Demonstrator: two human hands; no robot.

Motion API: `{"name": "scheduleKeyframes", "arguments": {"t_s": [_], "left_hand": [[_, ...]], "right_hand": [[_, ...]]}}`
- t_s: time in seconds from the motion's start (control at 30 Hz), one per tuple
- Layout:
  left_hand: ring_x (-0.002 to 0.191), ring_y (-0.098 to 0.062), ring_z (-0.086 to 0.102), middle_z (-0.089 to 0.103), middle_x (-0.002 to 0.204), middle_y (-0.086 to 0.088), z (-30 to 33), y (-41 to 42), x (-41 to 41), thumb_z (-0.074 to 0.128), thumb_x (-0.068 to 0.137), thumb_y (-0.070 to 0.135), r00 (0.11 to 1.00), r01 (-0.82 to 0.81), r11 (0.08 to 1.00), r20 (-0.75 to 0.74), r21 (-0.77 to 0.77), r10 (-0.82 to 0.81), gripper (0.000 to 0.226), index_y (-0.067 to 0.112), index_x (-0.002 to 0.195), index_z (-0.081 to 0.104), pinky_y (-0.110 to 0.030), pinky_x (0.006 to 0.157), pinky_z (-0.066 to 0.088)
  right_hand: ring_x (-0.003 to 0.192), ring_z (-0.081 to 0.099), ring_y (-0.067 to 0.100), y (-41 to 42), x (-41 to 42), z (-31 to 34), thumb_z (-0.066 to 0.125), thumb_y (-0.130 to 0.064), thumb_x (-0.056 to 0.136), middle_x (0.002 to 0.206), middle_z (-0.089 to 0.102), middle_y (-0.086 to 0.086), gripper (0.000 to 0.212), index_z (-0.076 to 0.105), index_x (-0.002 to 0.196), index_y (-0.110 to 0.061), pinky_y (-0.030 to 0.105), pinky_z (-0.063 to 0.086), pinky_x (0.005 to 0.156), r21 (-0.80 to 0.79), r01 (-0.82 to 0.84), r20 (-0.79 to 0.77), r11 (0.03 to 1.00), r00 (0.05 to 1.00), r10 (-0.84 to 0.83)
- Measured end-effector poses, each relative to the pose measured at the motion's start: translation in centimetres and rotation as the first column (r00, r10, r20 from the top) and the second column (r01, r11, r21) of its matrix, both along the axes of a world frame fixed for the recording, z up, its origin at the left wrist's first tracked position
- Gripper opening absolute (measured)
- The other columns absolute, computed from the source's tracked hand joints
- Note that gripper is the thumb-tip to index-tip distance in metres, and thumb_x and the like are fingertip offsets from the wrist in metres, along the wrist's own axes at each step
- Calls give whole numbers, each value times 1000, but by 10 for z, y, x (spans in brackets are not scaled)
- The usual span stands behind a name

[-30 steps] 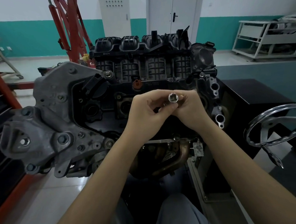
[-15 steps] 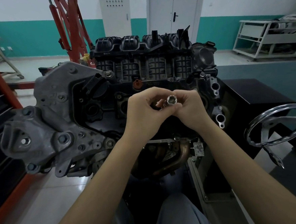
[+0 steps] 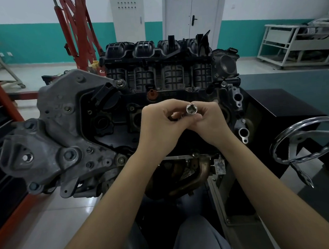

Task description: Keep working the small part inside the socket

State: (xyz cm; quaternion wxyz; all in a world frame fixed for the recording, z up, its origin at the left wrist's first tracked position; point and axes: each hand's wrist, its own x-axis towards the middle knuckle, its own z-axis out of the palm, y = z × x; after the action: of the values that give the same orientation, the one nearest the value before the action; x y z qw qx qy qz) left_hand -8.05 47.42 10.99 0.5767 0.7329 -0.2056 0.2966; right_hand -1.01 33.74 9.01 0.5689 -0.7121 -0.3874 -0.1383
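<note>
Above engine (image 3: pixel 104 116), left to right: left hand (image 3: pixel 158 128) curled, fingertips pinching socket's hidden lower end; chrome socket (image 3: pixel 191 109) between both hands, open end facing camera; right hand (image 3: pixel 210 121) pinching socket. Handwheel (image 3: pixel 307 141) right of engine.

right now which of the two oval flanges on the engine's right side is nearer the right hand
The lower oval flange, just beside the right hand's wrist; the upper flange sits higher and farther off.

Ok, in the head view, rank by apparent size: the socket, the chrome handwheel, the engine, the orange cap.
1. engine
2. chrome handwheel
3. socket and orange cap look alike; the socket, pinched in both hands, is nearer the camera, so unranked.
</note>
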Motion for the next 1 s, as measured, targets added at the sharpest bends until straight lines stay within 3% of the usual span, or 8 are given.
{"name": "scheduleKeyframes", "arguments": {"t_s": [0.13, 0.2, 0.3, 0.4, 0.57, 0.77, 0.93, 1.0], "left_hand": [[95, -18, 71, 74, 96, -9, 2, 5, 0, 70, 80, -8, 988, 152, 988, -34, 13, -151, 26, 6, 101, 72, -35, 89, 56], [97, -19, 71, 74, 98, -9, 3, 6, -2, 69, 81, -9, 986, 164, 985, -46, 47, -162, 27, 5, 103, 71, -38, 90, 55], [91, -12, 70, 74, 93, -1, 2, 4, -3, 77, 77, 2, 1000, -11, 991, -2, 135, 11, 22, 8, 97, 74, -36, 85, 57], [87, -8, 70, 74, 89, 3, 2, 4, -1, 77, 77, 4, 999, -50, 991, 11, 127, 49, 18, 12, 93, 76, -33, 83, 57], [97, -19, 71, 74, 97, -8, 4, 5, -2, 67, 81, -10, 983, 177, 983, -48, 39, -175, 27, 8, 100, 72, -37, 91, 55], [91, -12, 71, 75, 92, -2, 4, 3, 0, 75, 78, -2, 1000, 13, 998, -10, 62, -12, 21, 9, 95, 74, -34, 86, 57], [98, -21, 71, 73, 99, -13, 4, 4, -1, 68, 80, -12, 989, 135, 990, -53, -33, -137, 27, 2, 103, 71, -38, 91, 55], [95, -20, 71, 74, 96, -10, 3, 4, -2, 73, 78, -8, 995, 95, 995, -40, 9, -95, 25, 2, 100, 72, -40, 89, 56]], "right_hand": [[82, 67, -3, 0, -3, 1, 68, 3, 78, 80, 70, -21, 31, 66, 101, -17, 11, 48, 73, -33, -3, 17, 999, 1000, 4], [80, 69, 7, 0, -2, 1, 71, 1, 75, 81, 72, -7, 22, 70, 93, -10, 21, 52, 72, -12, 42, 7, 999, 999, -42], [83, 70, 27, 1, 0, 1, 73, 6, 76, 84, 72, 14, 13, 71, 88, 1, 40, 56, 77, -22, 64, -1, 998, 998, -64], [86, 70, 19, -1, -1, 1, 72, 5, 78, 89, 72, 11, 18, 70, 94, -2, 29, 54, 77, -38, 27, 9, 999, 1000, -27], [82, 70, 20, 0, 0, -1, 69, -8, 73, 85, 72, 10, 21, 71, 92, 1, 28, 55, 73, -10, 63, 2, 998, 998, -63], [88, 70, 14, 0, 0, 1, 72, 5, 77, 90, 72, 6, 20, 70, 94, -6, 23, 52, 80, 9, -17, -24, 1000, 1000, 17], [82, 68, 0, 1, -3, 2, 67, 12, 78, 82, 72, -13, 33, 68, 95, -17, 14, 50, 75, 19, -19, -33, 1000, 999, 20], [80, 69, 6, 1, -1, 1, 70, 11, 75, 82, 73, -4, 24, 71, 92, -6, 18, 52, 74, 22, 10, -38, 1000, 999, -9]]}}
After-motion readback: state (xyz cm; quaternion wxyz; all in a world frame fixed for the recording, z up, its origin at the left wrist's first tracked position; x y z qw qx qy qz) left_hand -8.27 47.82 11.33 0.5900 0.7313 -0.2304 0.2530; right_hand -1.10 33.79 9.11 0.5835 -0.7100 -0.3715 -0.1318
